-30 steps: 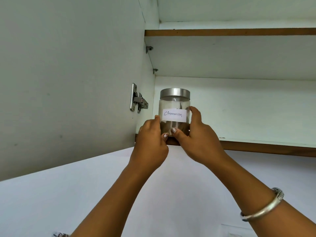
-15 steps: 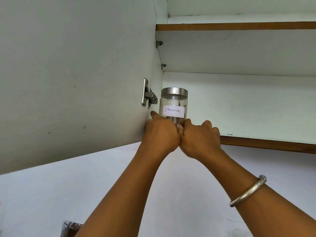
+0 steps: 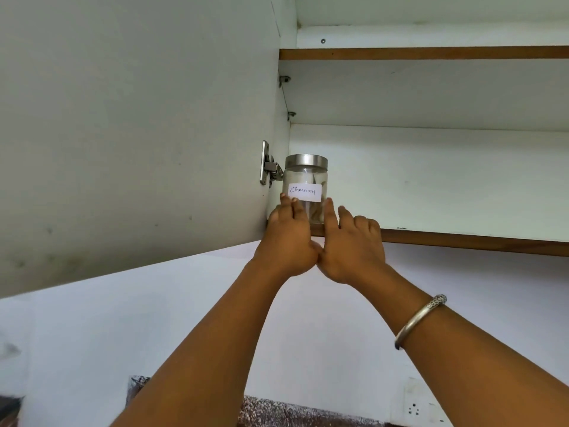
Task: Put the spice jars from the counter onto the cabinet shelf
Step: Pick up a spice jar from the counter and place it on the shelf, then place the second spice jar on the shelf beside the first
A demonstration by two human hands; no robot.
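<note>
A clear glass spice jar (image 3: 306,177) with a steel lid and a white handwritten label stands upright on the lower cabinet shelf (image 3: 462,240), at its far left end near the front edge. My left hand (image 3: 288,241) reaches up with its fingers stretched out, the fingertips touching the jar's lower left side. My right hand (image 3: 351,248) is beside it with fingers spread, the index finger lying along the jar's lower right side. Neither hand wraps around the jar.
The open cabinet door (image 3: 138,118) hangs on the left, its metal hinge (image 3: 271,171) right beside the jar. An upper shelf (image 3: 431,53) runs above. A speckled counter (image 3: 292,411) and a wall socket (image 3: 414,408) show at the bottom. A bangle (image 3: 418,318) circles my right wrist.
Both hands held the jar a second ago at the shelf's edge. The jar now stands further in on the shelf, and both hands have opened with fingers stretched against its base.
</note>
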